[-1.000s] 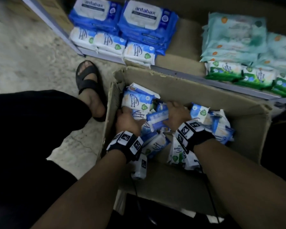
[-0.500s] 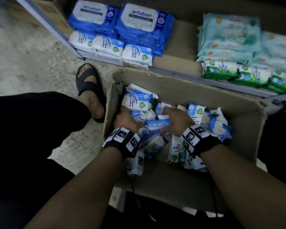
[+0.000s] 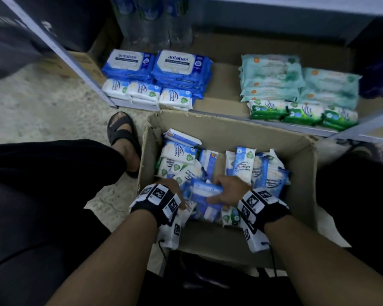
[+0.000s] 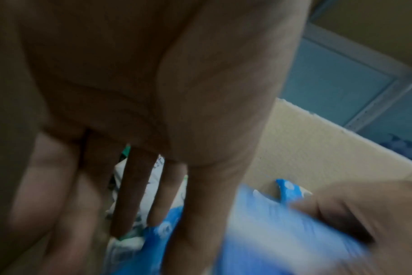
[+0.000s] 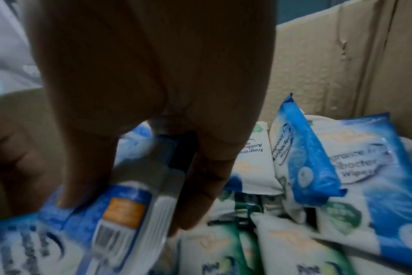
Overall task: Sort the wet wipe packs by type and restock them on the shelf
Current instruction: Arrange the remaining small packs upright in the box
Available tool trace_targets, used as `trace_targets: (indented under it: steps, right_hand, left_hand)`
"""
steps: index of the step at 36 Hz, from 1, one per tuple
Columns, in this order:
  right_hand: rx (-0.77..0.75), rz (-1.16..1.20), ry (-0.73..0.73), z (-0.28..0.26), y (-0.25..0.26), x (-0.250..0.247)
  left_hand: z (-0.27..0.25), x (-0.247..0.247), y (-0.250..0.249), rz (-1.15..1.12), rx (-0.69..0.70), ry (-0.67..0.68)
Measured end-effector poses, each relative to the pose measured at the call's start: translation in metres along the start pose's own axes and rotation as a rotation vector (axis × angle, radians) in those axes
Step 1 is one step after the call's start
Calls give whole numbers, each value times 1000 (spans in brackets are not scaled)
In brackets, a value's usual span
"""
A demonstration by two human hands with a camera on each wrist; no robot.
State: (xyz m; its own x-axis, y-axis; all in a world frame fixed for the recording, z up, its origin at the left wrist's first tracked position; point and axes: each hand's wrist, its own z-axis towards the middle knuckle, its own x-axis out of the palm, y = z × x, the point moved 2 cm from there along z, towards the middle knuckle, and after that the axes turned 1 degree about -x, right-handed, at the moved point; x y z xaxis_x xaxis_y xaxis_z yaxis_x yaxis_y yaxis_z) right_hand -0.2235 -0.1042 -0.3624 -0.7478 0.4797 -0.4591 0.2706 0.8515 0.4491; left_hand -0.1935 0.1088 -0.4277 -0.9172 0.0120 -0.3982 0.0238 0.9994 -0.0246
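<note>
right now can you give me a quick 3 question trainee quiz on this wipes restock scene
1. True or false: the cardboard box sits on the shelf.
2. Which packs lie in front of the pale teal packs? A) green packs B) antabax packs C) bottles
3. Fill in: both hands reach into the ___.

Key:
1. False; it stands on the floor before the shelf.
2. A, green packs.
3. Box; the right hand grips blue packs, the left hand lies beside them.

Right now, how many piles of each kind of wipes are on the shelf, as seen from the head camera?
Blue antabax piles: 2
White-and-blue small-pack piles: 3
Pale teal piles: 2
Green-and-white small-pack piles: 3
Total: 10 piles
</note>
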Motion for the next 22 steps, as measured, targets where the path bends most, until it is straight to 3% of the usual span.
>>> trace_targets:
  steps: [2,4,8,11,13,17,22]
  right_hand:
    - [-4,-139,86,-6,-3,12]
    - [-11,-249,121,-8,-6,19]
    - [-34,-223,73,-3,-13,22]
    - [-41,-201,68,4,-19,21]
    - [-34,-207,48,5,-22,21]
    - [14,-145,-20,10,-29,18]
    - [44,-47,-88,27,-24,6]
  left_hand:
    - [-6,5,-5,41,28,57]
    - [-24,-1,-9,56,34,28]
    - [-50,-30,-22,-7,-13,-222]
    - [-54,-56,-33,-44,69,-505]
    - [-48,-65,-39,-8,144,-596]
    - [-25,-73,-45,31,179,-508]
    - [-12,-68,-41,205,73,-446]
